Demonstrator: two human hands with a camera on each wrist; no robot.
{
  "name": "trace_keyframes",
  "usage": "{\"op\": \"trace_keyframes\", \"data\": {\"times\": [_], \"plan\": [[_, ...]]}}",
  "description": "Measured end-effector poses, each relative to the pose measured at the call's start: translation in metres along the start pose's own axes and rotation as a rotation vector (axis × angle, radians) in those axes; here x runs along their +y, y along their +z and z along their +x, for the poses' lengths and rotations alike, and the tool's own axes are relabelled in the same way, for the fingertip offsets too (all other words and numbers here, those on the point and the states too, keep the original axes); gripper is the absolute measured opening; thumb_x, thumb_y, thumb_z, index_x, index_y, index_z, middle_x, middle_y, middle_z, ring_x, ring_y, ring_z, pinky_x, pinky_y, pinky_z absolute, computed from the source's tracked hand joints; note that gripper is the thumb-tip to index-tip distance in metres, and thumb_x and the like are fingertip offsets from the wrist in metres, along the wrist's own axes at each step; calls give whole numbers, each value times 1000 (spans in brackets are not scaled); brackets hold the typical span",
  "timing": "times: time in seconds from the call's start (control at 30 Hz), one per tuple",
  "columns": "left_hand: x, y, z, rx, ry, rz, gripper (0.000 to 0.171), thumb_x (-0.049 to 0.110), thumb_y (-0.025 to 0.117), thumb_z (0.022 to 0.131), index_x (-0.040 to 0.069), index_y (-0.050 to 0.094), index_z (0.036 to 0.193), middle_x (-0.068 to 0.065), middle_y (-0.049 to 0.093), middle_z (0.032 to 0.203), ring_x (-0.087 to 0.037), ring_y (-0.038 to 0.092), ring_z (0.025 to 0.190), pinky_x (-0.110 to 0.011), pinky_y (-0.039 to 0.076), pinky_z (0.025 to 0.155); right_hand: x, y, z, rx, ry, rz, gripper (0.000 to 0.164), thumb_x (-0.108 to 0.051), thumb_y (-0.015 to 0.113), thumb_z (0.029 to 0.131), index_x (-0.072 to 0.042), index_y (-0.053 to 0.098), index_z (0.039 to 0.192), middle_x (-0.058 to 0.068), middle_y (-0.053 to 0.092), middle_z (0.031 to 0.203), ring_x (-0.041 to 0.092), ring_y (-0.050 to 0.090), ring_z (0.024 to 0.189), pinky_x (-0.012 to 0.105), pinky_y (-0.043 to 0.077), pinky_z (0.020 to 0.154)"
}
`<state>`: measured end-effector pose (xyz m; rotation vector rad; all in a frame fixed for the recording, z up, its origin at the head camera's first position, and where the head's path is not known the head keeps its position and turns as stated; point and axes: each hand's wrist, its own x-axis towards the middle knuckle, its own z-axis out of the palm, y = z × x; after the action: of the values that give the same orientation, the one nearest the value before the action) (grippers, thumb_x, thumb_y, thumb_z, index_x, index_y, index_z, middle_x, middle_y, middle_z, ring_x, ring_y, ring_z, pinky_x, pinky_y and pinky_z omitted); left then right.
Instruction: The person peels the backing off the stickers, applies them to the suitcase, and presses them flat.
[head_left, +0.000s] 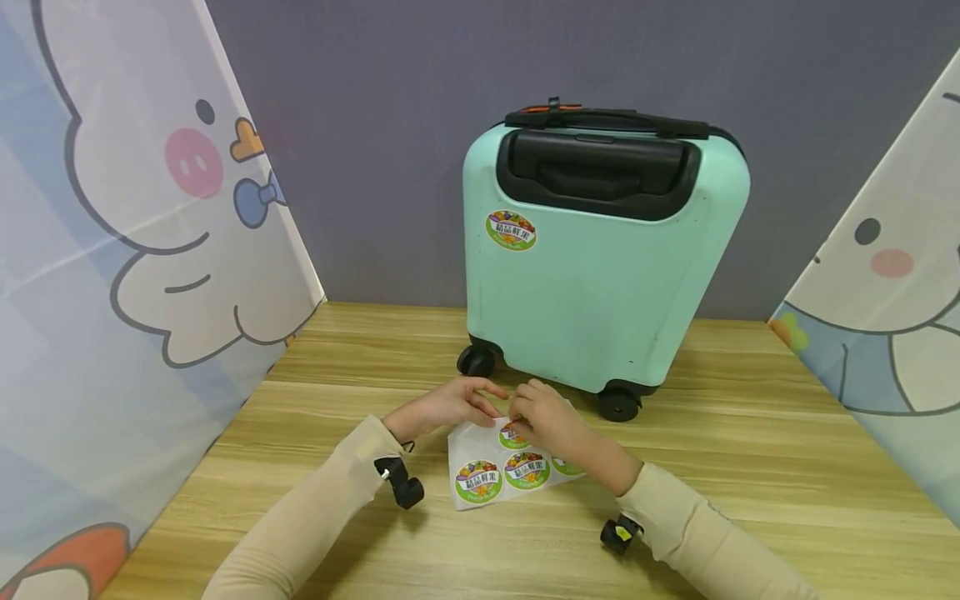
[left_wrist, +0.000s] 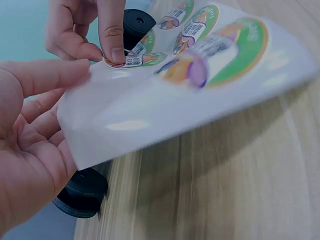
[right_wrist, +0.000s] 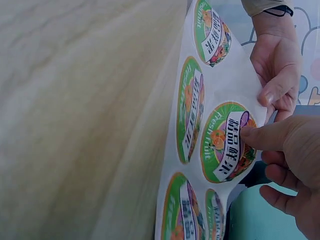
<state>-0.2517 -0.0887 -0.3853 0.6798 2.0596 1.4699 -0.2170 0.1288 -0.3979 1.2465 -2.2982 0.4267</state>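
Observation:
A white sheet of round fruit stickers is held up off the tabletop in front of a mint-green suitcase. My left hand holds the sheet's bare far-left part, thumb on top and fingers beneath, as the left wrist view shows. The right hand has its thumb and a fingertip at the edge of one fruit sticker, pinching there; that sticker still lies on the backing. Other stickers lie along the nearer part of the sheet. One matching sticker is on the suitcase's upper left.
The suitcase stands upright on black wheels at the back of the wooden table, near a grey panel. Cartoon-printed cloths flank the table on both sides. Small black cameras are strapped to both wrists.

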Motion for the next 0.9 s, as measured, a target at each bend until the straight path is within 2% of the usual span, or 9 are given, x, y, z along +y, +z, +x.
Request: {"op": "trace_keyframes", "data": {"times": [0.3, 0.63, 0.9], "plan": [[4, 2, -1, 34, 66, 49, 34, -11, 65, 89, -13, 58, 122, -20, 73, 93, -21, 70, 89, -28, 56, 81, 0, -1, -1, -55, 39, 32, 19, 0, 85, 75, -6, 67, 76, 1, 60, 78, 15, 51, 71, 19, 47, 61], [4, 2, -1, 45, 60, 134, 33, -10, 67, 87, -11, 60, 119, -17, 73, 86, -21, 71, 85, -25, 54, 76, -1, -5, -1, -86, -6, 66, 17, -2, 84, 77, -8, 69, 76, -1, 61, 78, 14, 53, 73, 18, 48, 62], [0, -2, 1, 39, 58, 146, 36, -12, 68, 86, -11, 59, 121, -18, 74, 86, -21, 71, 82, -26, 55, 75, 4, -8, -2, -121, -34, 133, 13, -1, 80, 82, -7, 69, 80, 0, 63, 82, 15, 57, 77, 21, 51, 66]]}}
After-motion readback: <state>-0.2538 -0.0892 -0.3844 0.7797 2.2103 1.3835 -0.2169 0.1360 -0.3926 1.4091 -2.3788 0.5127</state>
